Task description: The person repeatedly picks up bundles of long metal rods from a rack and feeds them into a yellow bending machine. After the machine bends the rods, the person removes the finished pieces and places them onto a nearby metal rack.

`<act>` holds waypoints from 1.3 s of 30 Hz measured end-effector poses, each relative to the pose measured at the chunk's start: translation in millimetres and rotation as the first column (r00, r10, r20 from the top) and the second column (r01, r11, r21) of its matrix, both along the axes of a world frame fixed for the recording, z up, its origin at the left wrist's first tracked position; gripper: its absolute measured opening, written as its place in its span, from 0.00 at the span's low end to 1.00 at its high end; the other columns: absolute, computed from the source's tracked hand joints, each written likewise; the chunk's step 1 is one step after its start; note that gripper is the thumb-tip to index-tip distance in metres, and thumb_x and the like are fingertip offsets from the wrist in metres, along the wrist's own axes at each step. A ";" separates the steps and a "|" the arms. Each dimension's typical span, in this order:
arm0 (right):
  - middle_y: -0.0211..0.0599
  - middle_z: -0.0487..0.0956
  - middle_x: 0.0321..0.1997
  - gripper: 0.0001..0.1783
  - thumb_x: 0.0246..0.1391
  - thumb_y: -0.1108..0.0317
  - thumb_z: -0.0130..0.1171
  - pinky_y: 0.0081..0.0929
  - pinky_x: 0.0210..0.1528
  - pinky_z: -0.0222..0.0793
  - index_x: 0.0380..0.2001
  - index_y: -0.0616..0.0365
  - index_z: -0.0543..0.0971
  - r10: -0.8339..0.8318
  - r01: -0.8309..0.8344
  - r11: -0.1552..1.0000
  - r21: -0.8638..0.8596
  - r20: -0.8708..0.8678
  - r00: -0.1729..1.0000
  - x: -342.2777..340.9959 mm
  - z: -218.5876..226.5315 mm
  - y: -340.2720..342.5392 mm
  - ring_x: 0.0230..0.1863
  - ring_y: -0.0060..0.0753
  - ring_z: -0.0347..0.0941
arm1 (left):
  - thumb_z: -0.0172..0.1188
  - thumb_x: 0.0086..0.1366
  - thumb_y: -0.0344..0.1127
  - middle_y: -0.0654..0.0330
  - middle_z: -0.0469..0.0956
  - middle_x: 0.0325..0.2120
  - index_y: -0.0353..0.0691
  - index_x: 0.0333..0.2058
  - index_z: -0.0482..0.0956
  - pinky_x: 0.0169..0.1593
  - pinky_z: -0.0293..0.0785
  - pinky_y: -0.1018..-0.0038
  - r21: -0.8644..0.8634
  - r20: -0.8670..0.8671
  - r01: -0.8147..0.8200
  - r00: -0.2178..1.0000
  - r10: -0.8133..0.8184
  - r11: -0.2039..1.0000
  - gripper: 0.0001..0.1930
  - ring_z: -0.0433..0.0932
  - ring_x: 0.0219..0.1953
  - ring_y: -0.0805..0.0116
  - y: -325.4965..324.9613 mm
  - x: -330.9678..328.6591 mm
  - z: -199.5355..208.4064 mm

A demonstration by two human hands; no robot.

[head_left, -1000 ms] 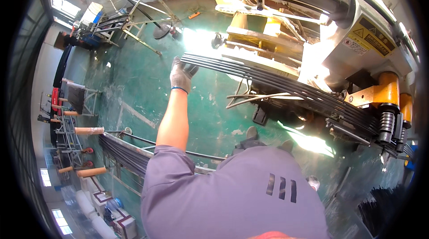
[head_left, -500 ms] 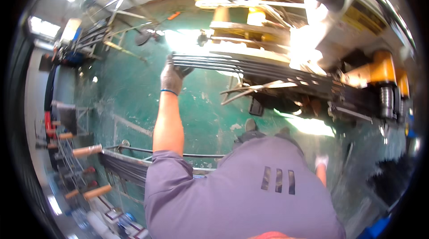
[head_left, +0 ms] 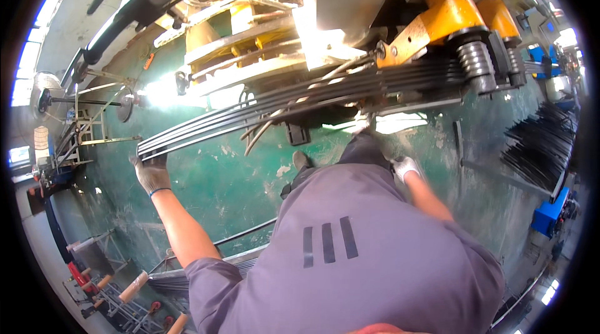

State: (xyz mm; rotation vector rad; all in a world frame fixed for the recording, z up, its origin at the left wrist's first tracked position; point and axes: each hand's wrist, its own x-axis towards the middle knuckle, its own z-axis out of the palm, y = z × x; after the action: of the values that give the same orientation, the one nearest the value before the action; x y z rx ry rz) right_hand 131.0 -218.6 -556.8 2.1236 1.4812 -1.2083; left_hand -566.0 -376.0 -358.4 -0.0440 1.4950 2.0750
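My left hand (head_left: 152, 173), in a grey work glove with a blue cuff, is closed round the near-left ends of a bundle of long dark metal bars (head_left: 250, 113). The bars lie side by side and run to the right, reaching under the orange machine arm (head_left: 431, 24) with its coil springs (head_left: 476, 62). Beside my right thigh is my right hand (head_left: 406, 167), in a whitish glove. It is apart from the bars, its fingers loosely extended, and nothing shows in it.
A machine housing (head_left: 362, 6) stands beyond the bars, next to a sunlit wooden pallet (head_left: 250, 46). A black pedal-like box (head_left: 299, 134) sits on the green floor (head_left: 212, 178) near my feet. At right lies a stack of dark strips (head_left: 540, 146); a rack with rollers (head_left: 132, 287) stands lower left.
My view has turned to the right, so the machine and bars appear further left. My left hand keeps its grip on the bar ends. My right hand has come forward beside my thigh.
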 end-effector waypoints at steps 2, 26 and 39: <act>0.57 0.79 0.53 0.28 0.59 0.49 0.58 0.40 0.58 0.68 0.50 0.64 0.79 0.170 -0.169 0.985 -0.025 0.088 0.981 -4.4 21.2 34.0 0.57 0.54 0.74 | 0.38 0.73 0.62 0.53 0.74 0.56 0.39 0.56 0.72 0.58 0.71 0.56 0.046 0.052 -0.144 0.989 0.142 0.988 0.32 0.74 0.55 0.54 2.1 18.5 -10.9; 0.45 0.81 0.51 0.21 0.60 0.52 0.51 0.36 0.54 0.70 0.45 0.55 0.83 0.205 -0.206 0.977 0.053 0.036 0.978 167.8 -145.5 65.5 0.54 0.48 0.76 | 0.50 0.70 0.39 0.58 0.78 0.30 0.37 0.42 0.77 0.35 0.77 0.63 -0.162 0.376 0.262 0.908 -0.186 0.951 0.13 0.79 0.30 0.61 124.6 281.4 -144.4; 0.53 0.77 0.57 0.32 0.58 0.44 0.57 0.44 0.57 0.69 0.52 0.62 0.78 0.056 -0.078 0.968 0.237 0.096 0.994 148.1 -18.1 33.0 0.56 0.57 0.73 | 0.59 0.61 0.38 0.56 0.79 0.27 0.38 0.33 0.78 0.34 0.80 0.61 -0.147 0.570 0.421 0.776 -0.271 0.895 0.10 0.80 0.27 0.58 86.4 357.8 -234.0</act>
State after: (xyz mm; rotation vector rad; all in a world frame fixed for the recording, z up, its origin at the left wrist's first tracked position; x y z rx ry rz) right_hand 279.1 -185.6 -574.9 2.2252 1.7197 -0.9382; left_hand -208.3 -289.6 -592.4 -0.3925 1.2912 1.3902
